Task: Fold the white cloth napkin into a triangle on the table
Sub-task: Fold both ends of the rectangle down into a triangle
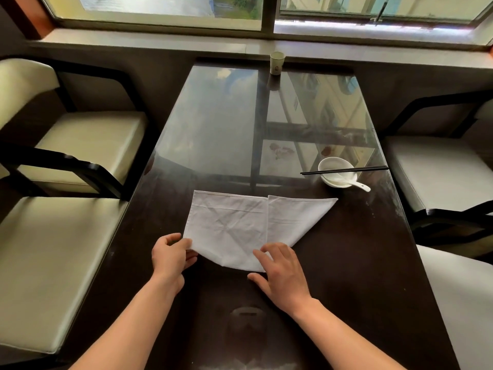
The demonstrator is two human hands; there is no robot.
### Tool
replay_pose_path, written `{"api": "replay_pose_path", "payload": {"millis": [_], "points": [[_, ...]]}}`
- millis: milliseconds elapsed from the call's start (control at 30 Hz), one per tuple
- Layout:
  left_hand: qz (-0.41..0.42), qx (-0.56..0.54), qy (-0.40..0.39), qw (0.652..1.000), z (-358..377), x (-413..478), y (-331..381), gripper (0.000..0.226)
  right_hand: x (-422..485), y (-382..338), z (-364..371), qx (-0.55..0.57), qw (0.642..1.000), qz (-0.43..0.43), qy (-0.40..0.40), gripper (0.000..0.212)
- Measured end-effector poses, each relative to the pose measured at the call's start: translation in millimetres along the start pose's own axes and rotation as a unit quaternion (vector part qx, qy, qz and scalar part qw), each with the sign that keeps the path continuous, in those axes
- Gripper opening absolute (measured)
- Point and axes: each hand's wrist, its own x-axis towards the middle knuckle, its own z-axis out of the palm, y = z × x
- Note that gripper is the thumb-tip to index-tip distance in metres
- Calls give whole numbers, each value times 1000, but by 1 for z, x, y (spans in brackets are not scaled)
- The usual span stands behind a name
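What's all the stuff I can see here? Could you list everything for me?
Napkin: one, white cloth, partly folded, on the near middle of the table.
Table: one, dark with a glossy glass top, centre.
Bowl: one, white, right side of the table.
Spoon: one, white, lying in the bowl with its handle over the rim.
Chopsticks: one pair, black, laid across the bowl.
Paper cup: one, pale, far end of the table by the window.
Chairs: cream seats with dark frames, along both sides.
Window: behind the table.
Left hand: pinching the napkin's near left corner.
Right hand: flat on the napkin's near point.
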Motion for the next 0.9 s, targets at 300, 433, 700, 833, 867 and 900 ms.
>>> {"api": "replay_pose_path", "payload": {"millis": [300, 433, 700, 833, 867, 900], "points": [[60, -13, -27, 998, 14, -12, 24, 27, 17, -25, 9, -16, 1000, 5, 0, 15], [105, 29, -24, 994, 14, -14, 26, 20, 9, -30, 12, 1, 1000, 12, 21, 9], [231, 147, -54, 960, 36, -24, 43, 16, 4, -39, 6, 58, 996, 58, 40, 15], [249, 180, -84, 948, 75, -26, 58, 11, 11, -35, 5, 110, 983, 141, 51, 12], [253, 191, -91, 944, 85, -26, 62, 10, 13, -32, 5, 116, 979, 163, 48, 10], [256, 202, -96, 940, 95, -26, 64, 10, 15, -30, 5, 119, 975, 180, 43, 8]]}}
